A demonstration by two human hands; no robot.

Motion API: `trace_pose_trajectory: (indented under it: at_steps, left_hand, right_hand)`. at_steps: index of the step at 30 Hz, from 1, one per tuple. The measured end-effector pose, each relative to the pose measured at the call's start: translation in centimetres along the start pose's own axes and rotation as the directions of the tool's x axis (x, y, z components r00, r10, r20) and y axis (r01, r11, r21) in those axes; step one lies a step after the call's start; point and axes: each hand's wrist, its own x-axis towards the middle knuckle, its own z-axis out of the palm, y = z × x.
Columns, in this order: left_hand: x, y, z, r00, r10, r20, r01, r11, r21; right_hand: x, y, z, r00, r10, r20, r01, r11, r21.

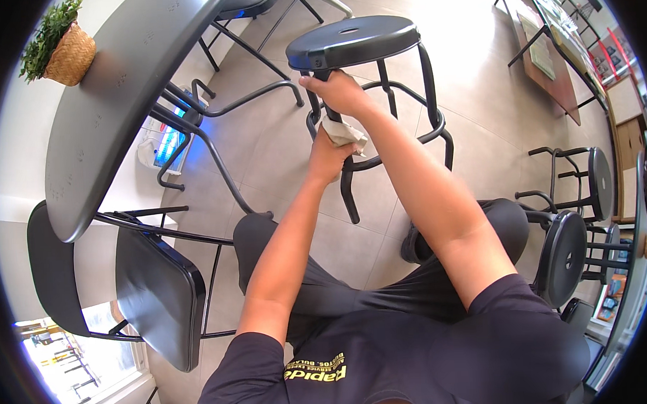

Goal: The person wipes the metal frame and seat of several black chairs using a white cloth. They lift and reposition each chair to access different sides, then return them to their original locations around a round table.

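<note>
At the frame's upper centre, our right hand [342, 94] had its fingers round the black stool's [353, 41] near leg [349, 195], our left hand [329, 157] held a pale cloth [345, 135] against it lower down, and we judged work underway, its finished and remaining parts indistinguishable.

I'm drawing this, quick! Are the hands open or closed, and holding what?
Left hand: closed, holding a white cloth against a stool leg.
Right hand: closed on the same stool leg, just under the black seat.
</note>
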Motion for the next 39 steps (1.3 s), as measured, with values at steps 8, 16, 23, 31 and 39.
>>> trace_pose_trajectory:
  at_steps: [8, 16, 23, 31, 39]
  left_hand:
    - [3.0, 2.4, -1.3, 0.992, -0.123, 0.024, 0.125, 0.979, -0.161]
    - [1.8, 1.7, -3.4, 0.948, -0.123, 0.294, 0.216, 0.926, -0.311]
    - [6.4, 9.6, -4.6, 0.988, -0.144, -0.049, 0.142, 0.989, -0.044]
    - [9.3, 7.8, -3.6, 0.976, 0.016, -0.216, -0.015, 1.0, 0.007]
    - [8.3, 7.3, -3.4, 0.98, 0.018, -0.199, -0.027, 0.999, -0.042]
  right_hand:
    - [-3.9, 4.2, -0.1, 0.994, 0.024, 0.109, -0.035, 0.994, 0.106]
    - [-5.5, 5.0, -1.0, 0.939, 0.168, 0.301, -0.188, 0.981, 0.04]
    - [-5.2, 7.3, 0.2, 0.93, 0.135, 0.342, -0.055, 0.97, -0.235]
    - [-4.9, 3.9, -1.5, 0.936, 0.192, 0.295, -0.009, 0.852, -0.524]
    - [-4.2, 1.9, -3.2, 0.97, 0.136, 0.203, -0.072, 0.953, -0.295]
